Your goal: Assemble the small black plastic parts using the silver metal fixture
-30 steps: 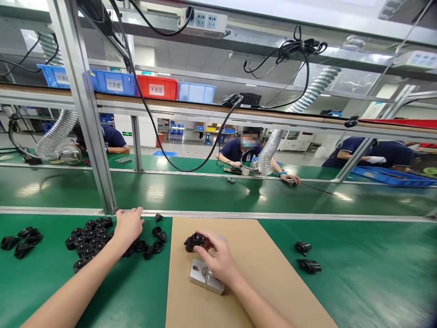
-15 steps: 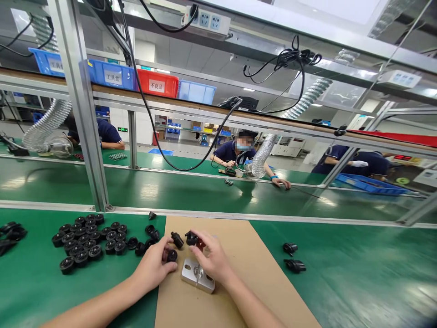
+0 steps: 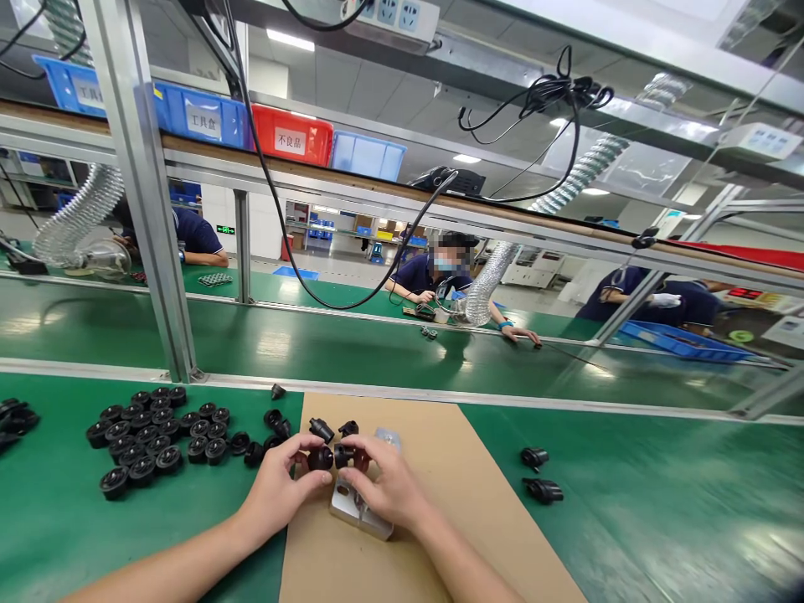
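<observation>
Two bare hands bring two small black parts together above a metal block on a green desk.

The left hand (image 3: 282, 486) pinches a black wheel-like part (image 3: 320, 458) in a closed grip; the right hand (image 3: 386, 486) pinches a second black part (image 3: 343, 455), the two touching. Beneath them a metal block (image 3: 358, 512) sits on a cardboard sheet (image 3: 440, 469) near the desk's (image 3: 659, 502) front edge. A cluster of black wheels (image 3: 151, 435) lies toward the left edge.

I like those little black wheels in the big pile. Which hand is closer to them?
Left. The left hand is just right of the pile of black wheels; the right hand lies farther right, over the cardboard sheet.
</observation>
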Available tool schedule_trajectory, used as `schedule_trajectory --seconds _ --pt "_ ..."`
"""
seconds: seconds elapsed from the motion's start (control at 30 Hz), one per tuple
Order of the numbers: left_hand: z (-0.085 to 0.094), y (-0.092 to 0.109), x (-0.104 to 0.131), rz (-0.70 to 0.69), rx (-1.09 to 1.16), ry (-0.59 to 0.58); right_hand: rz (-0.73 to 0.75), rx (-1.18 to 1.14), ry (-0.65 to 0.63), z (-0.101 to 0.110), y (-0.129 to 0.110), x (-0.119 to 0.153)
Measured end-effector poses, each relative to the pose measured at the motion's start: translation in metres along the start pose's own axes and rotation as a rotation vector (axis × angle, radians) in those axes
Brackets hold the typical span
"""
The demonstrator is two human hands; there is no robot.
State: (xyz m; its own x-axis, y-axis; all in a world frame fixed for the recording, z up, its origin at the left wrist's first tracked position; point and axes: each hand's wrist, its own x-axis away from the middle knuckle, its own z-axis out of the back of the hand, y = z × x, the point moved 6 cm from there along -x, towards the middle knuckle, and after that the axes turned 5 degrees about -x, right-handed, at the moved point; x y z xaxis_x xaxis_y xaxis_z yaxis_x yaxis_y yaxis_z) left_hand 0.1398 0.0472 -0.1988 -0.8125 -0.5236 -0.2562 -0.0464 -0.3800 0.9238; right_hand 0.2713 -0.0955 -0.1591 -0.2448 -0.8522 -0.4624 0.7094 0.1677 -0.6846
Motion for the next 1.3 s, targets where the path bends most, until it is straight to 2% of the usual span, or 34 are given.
schedule_trajectory --seconds 0.23,0.53,0.93,1.03,1.2,1.3 --pt "-0.002 0.003 0.003 -0.052 0.074 -0.011 0.023 -0.003 0.017 -0.002 -0.002 0.0" --pt "-0.004 0.009 0.002 -0.106 0.039 -0.041 0.047 -0.053 0.008 -0.007 -0.006 0.0" --pt "-0.005 0.001 0.002 -0.102 0.066 -0.034 0.226 -0.016 -0.022 -0.004 -0.016 -0.002" --pt "-0.004 0.005 0.003 -0.118 0.063 -0.031 0.204 0.056 -0.041 -0.005 -0.018 -0.001" --pt "-0.003 0.012 0.002 -0.154 0.019 -0.018 0.094 0.135 0.009 -0.005 -0.016 0.002" --pt "-0.001 0.011 0.003 -0.144 0.009 -0.008 0.144 0.152 -0.021 -0.005 -0.02 0.002"
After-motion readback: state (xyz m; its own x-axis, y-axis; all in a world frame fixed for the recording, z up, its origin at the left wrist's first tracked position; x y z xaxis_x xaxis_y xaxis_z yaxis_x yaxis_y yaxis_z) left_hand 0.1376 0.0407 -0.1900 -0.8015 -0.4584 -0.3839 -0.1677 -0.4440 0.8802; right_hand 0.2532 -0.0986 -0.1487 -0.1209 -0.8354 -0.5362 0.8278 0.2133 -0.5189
